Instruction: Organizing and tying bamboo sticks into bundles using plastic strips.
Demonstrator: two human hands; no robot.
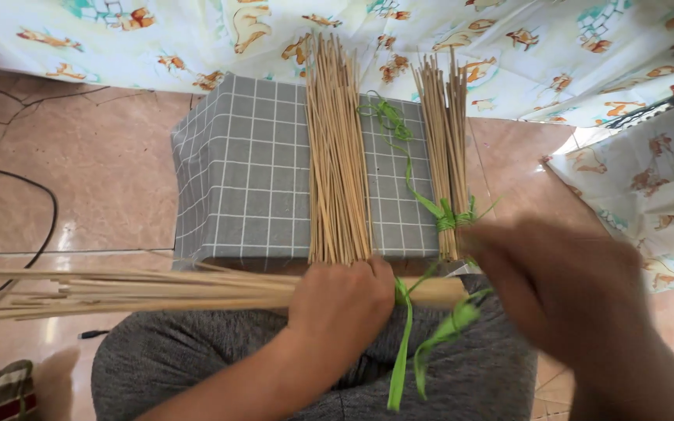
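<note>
- Hands first: the left hand (342,300) is closed in a firm grip around a thick wooden rod (431,291), just past the near edge of the grey checked box (243,171).
- That rod lies crosswise over the person's lap, parallel to the box's near edge, with a bunch of thin sticks (95,292) running alongside it and fanning out past the box's near left corner.
- The right hand (563,292) is blurred beyond the near right corner of the box; I cannot tell whether it is open or gripping, though it sits just beside the green strip (402,351).
- The green strip is looped around the rod right next to the left hand, its ends hanging down over the grey trousers (477,374).
- A loose sheaf of thin sticks (338,156) lies lengthwise across the middle of the box top, from far edge to near edge, its near ends meeting the left hand.
- A second, slimmer sheaf (445,148) lies along the box's right edge, bound near its near end with a green tie (448,221).
- More green strip (390,121) trails between the two sheaves.
- A patterned cloth (509,47) hangs behind the far edge.
- The box stands on a tiled floor (79,164).
</note>
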